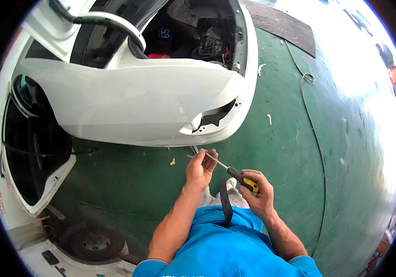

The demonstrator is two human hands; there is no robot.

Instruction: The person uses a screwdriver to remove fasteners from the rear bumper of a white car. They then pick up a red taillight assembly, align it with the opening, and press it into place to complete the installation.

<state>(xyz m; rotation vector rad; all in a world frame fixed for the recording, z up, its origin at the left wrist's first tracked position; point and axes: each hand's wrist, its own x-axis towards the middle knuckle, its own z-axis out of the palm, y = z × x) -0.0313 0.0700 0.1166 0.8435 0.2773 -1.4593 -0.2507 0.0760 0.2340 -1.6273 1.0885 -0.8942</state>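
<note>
A: What is lying nearest to the eye?
B: The person's blue shirt (228,242), with a black strap (226,203) dangling at the waist. It is hanging close to the screwdriver (236,174), so it could be snagging on the tool if the elbows swing in.

A: What are the hands doing?
B: The right hand (260,194) is gripping the yellow-and-black handle. The screwdriver is slanting between both hands, in front of the body. The left hand (201,171) is turning its palm up, fingers half curled around the tip end of the shaft; whether it is pinching the steel or something small cannot be told.

A: Where is the main risk sitting?
B: Probably at that tip. With a sudden push or twist from the right hand, the shaft could be slipping and jabbing the left fingers.

A: And just beyond them?
B: The white bumper (235,127) is curving close past the left fingers. A careless swing could be scratching its paint.

A: Farther down?
B: A yellow scrap (172,161) is lying on the green floor (276,184); underfoot, it could be sliding. Off to the right a cable (318,143) is trailing, and a step that way could be catching a foot.
</note>
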